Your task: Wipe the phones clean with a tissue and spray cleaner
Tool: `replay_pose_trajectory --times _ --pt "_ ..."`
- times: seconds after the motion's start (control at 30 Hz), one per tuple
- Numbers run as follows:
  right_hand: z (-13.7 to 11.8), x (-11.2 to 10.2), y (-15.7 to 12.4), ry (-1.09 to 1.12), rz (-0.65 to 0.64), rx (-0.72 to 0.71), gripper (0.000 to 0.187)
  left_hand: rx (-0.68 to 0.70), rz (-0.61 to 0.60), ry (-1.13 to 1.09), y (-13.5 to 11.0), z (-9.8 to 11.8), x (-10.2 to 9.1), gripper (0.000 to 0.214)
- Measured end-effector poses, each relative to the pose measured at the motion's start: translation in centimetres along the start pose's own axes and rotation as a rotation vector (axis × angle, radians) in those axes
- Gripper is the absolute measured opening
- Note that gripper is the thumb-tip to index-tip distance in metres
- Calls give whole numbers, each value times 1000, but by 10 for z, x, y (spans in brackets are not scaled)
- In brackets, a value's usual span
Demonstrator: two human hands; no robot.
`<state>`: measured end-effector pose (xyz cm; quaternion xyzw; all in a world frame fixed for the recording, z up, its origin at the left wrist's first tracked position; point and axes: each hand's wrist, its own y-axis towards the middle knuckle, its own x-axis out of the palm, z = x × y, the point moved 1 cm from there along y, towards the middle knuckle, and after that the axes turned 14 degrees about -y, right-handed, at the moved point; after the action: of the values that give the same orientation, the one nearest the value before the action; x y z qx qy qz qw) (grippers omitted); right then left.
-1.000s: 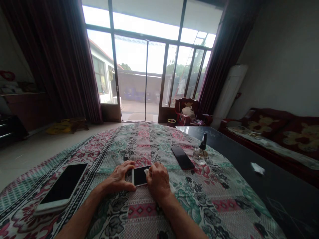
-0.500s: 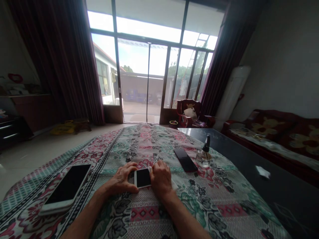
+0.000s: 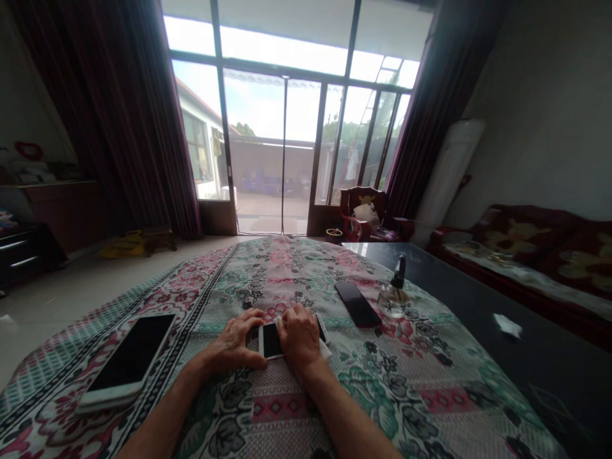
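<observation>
A white smartphone with a dark screen (image 3: 271, 340) lies flat on the patterned tablecloth in front of me. My left hand (image 3: 238, 341) grips its left end, thumb at the near corner and fingers at the far corner. My right hand (image 3: 300, 336) is closed and presses on the middle of the screen, covering part of it. Beneath that hand a white tissue or cloth (image 3: 325, 351) sticks out, mostly hidden. The phone's right end shows past my knuckles.
A larger white phone (image 3: 131, 354) lies at the left and a black phone (image 3: 357, 305) at the right. Beside the black one stands a clear glass bottle with a black top (image 3: 394, 296). A crumpled white tissue (image 3: 507, 326) rests on the dark table (image 3: 482, 312).
My right hand has slid left over the screen from the phone's right end, so that end now shows. My left hand stays in place.
</observation>
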<state>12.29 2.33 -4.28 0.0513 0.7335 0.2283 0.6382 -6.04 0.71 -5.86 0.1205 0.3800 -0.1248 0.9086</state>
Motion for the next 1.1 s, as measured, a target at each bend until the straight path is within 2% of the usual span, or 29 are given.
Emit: replay_pose_trajectory --times 0.17,0.3,0.43,0.67,0.77,0.9,1.1 --pt "37 -5 -1 -45 31 58 12 -37 -26 -4 -1 7 -3 71" --pt "52 -11 -9 -75 35 61 11 -51 -30 -2 -2 8 -3 71" --pt "43 -14 -18 -108 40 14 12 -35 -32 -1 -1 5 -3 71" --pt "-10 -10 -28 -30 -2 -159 11 10 26 11 1 -3 3 71" --pt "-22 -9 -30 -10 -19 -197 10 22 50 21 1 -2 4 68" --pt "-15 -11 -34 5 5 -174 8 8 41 23 0 0 3 70" --pt "19 -17 -35 -17 29 -128 7 -32 9 2 -2 6 -1 72"
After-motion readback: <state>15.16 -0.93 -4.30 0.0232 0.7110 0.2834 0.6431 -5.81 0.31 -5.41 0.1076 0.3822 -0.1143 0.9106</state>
